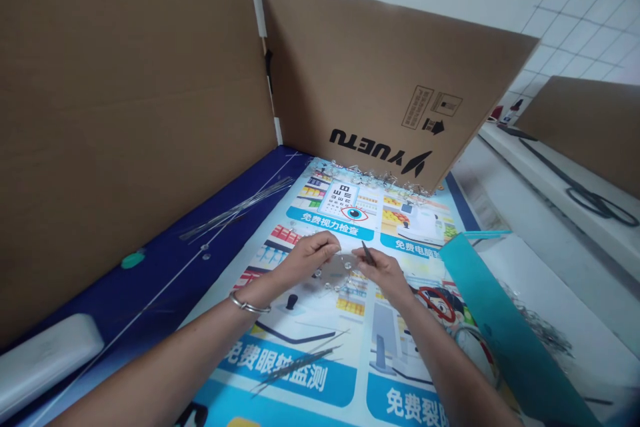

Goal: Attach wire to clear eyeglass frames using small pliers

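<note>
My left hand (pixel 317 253) is closed in a pinch at the top of a thin strand with clear beads (pixel 347 265). The beads hang in a loose loop between my hands, just above the printed sheet. My right hand (pixel 383 271) is closed round a slim dark pointed tool (pixel 369 253), whose tip points up and away from me. Its fingertips are close to the strand's right side; whether they also grip it, I cannot tell. Below my hands lies a bundle of thin wires (pixel 300 367).
Cardboard panels (pixel 390 67) wall off the left and back. Clear small pieces (pixel 370 177) line the back panel's foot. More thin wires (pixel 240 207) lie at left, near a green disc (pixel 133 260) and a white case (pixel 50 360). A teal-edged box (pixel 505 320) with metallic pieces stands at right.
</note>
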Available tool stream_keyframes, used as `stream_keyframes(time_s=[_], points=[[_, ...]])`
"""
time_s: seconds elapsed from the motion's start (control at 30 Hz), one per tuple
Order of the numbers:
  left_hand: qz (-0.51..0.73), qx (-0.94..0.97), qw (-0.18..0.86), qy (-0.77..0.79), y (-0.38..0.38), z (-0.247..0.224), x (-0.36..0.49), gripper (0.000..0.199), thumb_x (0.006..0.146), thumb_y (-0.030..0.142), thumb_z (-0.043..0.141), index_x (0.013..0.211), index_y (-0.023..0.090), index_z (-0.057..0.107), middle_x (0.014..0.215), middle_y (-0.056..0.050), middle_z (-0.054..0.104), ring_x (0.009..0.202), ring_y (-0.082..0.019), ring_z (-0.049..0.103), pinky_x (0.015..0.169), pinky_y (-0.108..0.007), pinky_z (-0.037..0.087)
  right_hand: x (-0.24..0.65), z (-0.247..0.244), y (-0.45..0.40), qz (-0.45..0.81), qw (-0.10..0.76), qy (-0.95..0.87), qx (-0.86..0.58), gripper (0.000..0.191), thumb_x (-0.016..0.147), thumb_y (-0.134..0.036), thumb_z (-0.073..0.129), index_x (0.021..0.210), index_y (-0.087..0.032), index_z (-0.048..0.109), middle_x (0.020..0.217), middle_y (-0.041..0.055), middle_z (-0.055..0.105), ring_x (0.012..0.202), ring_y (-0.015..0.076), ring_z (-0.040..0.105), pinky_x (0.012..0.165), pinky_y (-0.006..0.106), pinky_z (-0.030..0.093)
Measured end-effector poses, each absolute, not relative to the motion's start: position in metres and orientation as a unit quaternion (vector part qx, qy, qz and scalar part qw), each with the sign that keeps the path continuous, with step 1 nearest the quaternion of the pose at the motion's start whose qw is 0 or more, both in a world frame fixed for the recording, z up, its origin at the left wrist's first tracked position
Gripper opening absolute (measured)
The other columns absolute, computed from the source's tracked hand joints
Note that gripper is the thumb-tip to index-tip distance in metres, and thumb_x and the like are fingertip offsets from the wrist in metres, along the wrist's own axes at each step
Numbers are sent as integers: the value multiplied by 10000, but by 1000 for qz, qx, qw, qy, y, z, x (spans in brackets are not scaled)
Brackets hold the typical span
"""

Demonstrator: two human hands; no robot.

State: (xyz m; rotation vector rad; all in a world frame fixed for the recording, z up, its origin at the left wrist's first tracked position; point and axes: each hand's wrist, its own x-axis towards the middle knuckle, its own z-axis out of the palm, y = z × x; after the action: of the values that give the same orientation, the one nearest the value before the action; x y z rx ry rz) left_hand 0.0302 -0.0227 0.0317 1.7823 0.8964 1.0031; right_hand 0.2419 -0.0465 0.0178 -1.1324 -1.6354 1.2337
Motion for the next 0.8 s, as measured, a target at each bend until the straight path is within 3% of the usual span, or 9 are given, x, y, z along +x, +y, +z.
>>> stream_keyframes(time_s=[0.1,0.27,0.43,0.63,0.8], points=[[406,734,413,355,-21,32,28,220,858,304,413,765,147,536,646,23,492,565,-78,450,533,-188,369,240,18,-46,471,416,-636,-449,372,821,-406,478,1126,-203,543,966,46,577,871,162,520,787,300,414],[403,778,337,343,-22,32,26,215,867,290,407,784,147,546,650,17,513,585,-79,465,570,-189,373,234,14,-48,394,388,-659,-509,369,853,-432,389,1119,-214,522,799,16,578,676,127,495,675,275,414],[408,807,278,325,-22,30,25,182,874,255,409,806,147,539,645,14,516,598,-77,466,591,-189,365,234,18,-48,318,294,-705,-561,349,863,-454,325,1022,-222,533,717,-4,556,619,125,486,594,241,381],[396,828,247,311,-19,29,23,180,875,264,416,831,149,547,635,16,523,589,-74,472,579,-180,362,242,36,-46,265,129,-802,-520,288,834,-442,403,765,-205,550,689,-15,559,653,124,497,577,208,322],[373,847,220,309,-19,30,22,193,878,272,408,841,152,555,634,14,553,578,-73,492,569,-173,360,242,40,-49,287,91,-820,-487,309,843,-432,390,725,-189,541,642,-34,531,611,100,483,533,189,278]])
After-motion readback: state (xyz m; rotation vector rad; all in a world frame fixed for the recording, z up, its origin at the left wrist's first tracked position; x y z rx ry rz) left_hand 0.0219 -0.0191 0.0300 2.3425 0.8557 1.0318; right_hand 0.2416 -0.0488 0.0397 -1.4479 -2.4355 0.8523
